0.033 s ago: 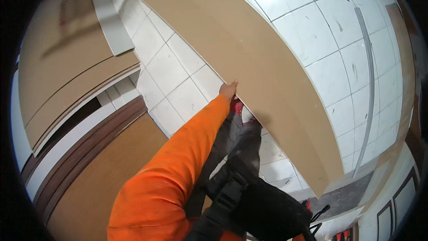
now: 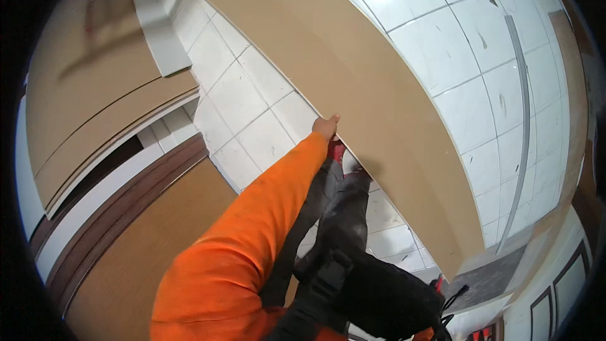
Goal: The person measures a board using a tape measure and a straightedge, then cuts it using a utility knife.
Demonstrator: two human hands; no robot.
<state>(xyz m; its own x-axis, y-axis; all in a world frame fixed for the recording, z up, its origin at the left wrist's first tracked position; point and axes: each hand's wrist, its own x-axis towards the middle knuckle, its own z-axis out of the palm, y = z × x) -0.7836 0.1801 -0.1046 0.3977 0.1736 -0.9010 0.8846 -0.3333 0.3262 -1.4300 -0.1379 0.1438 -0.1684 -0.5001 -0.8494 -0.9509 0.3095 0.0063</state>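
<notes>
My left hand [image 2: 326, 127] grips the near long edge of a large tan board [image 2: 360, 82], with the thumb on top and the fingers out of sight below. The board slants across the view from the upper left to the lower right, its far edge bowed by the lens. An orange sleeve [image 2: 246, 227] covers my left arm. My right hand is not in view; a small orange patch shows at the lower edge beside a black bag [image 2: 385, 297] at my waist.
Tan boards [image 2: 95, 113] lie stacked at the left, a pale strip [image 2: 159, 31] on them. Nearer stands a brown wooden panel [image 2: 151, 240]. A long grey strip [image 2: 525, 107] rests on the white tile floor [image 2: 442, 44] beyond the board. My legs and red shoes are below my hand.
Almost nothing differs; the view has shifted slightly. My left hand keeps its hold on the board's edge.
</notes>
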